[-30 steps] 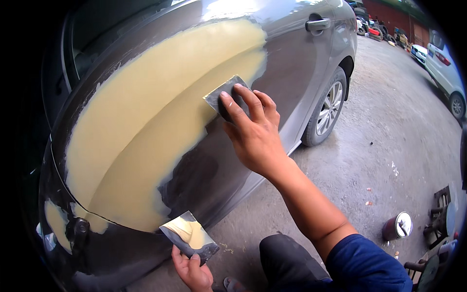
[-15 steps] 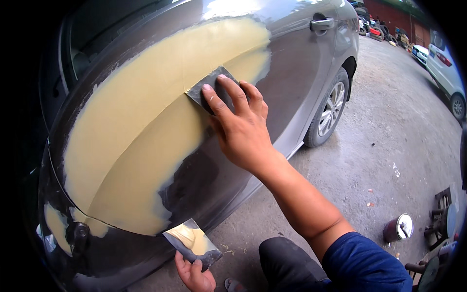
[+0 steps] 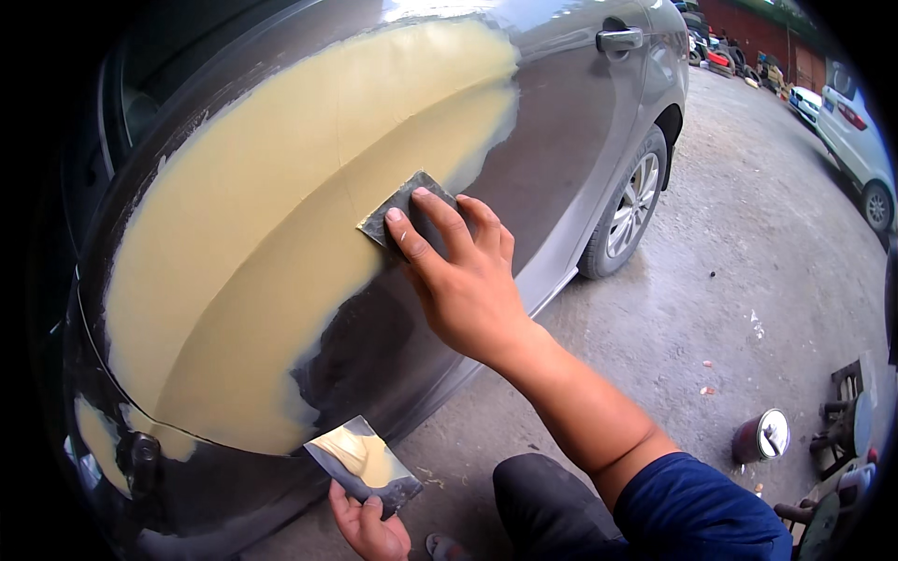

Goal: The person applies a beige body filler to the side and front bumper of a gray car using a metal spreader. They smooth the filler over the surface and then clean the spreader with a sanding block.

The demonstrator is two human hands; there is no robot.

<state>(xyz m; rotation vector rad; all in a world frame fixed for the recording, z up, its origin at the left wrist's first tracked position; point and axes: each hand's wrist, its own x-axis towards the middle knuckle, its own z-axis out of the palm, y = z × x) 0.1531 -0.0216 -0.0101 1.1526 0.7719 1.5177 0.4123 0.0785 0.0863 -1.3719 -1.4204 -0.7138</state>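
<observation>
A broad coat of pale yellow body filler covers much of the dark grey car door. My right hand is closed on a dark, square-edged putty spreader, its fingers spread over the back. The spreader's upper edge lies against the filler, below the door's crease line. Low in the view, beside the bottom of the door, my left hand grips a second flat spreader plate by its near edge. A mound of yellow filler sits on that plate.
A door handle and the rear wheel are farther along the car. An open can stands on the concrete floor at right, near dark stools. A white vehicle is parked at far right.
My right hand has drawn the spreader down the door from the crease onto the filler below it. The left hand still holds its loaded plate in nearly the same place.
</observation>
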